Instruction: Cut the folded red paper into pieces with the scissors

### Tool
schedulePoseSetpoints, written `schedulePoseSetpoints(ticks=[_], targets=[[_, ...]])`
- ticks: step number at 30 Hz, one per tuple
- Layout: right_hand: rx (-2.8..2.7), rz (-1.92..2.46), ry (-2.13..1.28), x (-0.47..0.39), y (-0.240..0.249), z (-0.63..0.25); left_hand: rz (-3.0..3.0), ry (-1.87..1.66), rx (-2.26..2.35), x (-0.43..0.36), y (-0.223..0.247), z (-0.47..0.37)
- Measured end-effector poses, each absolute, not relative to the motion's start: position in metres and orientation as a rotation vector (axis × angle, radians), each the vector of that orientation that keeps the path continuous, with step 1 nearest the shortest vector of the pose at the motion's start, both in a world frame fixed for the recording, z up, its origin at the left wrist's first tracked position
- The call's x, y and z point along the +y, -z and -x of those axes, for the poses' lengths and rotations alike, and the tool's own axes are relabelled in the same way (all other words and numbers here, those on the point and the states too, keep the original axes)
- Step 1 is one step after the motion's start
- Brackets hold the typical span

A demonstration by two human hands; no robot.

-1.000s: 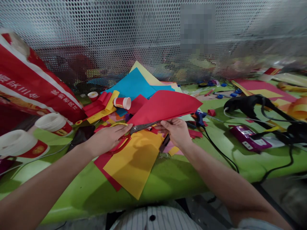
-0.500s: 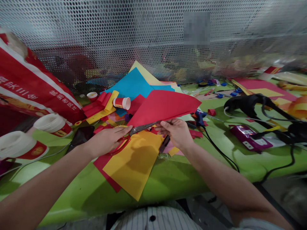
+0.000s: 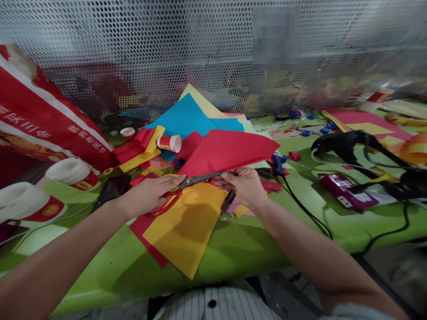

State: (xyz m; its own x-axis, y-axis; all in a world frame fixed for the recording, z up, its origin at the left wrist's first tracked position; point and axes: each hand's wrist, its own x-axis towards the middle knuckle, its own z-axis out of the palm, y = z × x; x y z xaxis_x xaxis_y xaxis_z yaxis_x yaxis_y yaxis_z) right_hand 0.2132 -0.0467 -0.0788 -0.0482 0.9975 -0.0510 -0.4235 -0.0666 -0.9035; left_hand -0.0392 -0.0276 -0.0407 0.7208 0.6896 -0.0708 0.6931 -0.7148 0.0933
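My left hand [image 3: 150, 192] is closed on a pair of scissors with red handles [image 3: 167, 205]. The dark blades point right and lie along the lower edge of a red paper sheet [image 3: 227, 150]. Near the blade tips my right hand [image 3: 243, 183] pinches that same edge between thumb and fingers. The sheet stands tilted away from me, hiding part of what is behind it. Under the hands, a yellow sheet [image 3: 187, 226] rests over another red sheet [image 3: 158, 249] on the green table.
Blue paper [image 3: 183, 113], a paper cup [image 3: 169, 143] and coloured scraps lie behind. Stacked cups [image 3: 73, 172] and a red bag [image 3: 50, 115] stand left. A glue gun [image 3: 277, 163], a purple power strip [image 3: 348, 192] and black straps [image 3: 350, 144] are right. Perforated metal [image 3: 133, 53] closes the back.
The red sheet's upper edge has dipped slightly. The scissor blades have shifted a little along its lower edge toward my right hand. Both hands stay in nearly the same place.
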Motion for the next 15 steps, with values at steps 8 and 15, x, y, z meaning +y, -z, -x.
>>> schedulePoseSetpoints(ticks=[8, 15], targets=[[-0.823, 0.936, -1.492, -0.0464, 0.0792, -0.2118, -2.818, 0.007, 1.1, -0.03, 0.038, 0.0387], [-0.86, 0.937, -1.49, -0.0479, 0.0773, -0.2118, -2.801, 0.13, 1.125, -0.0313, 0.0317, 0.0348]])
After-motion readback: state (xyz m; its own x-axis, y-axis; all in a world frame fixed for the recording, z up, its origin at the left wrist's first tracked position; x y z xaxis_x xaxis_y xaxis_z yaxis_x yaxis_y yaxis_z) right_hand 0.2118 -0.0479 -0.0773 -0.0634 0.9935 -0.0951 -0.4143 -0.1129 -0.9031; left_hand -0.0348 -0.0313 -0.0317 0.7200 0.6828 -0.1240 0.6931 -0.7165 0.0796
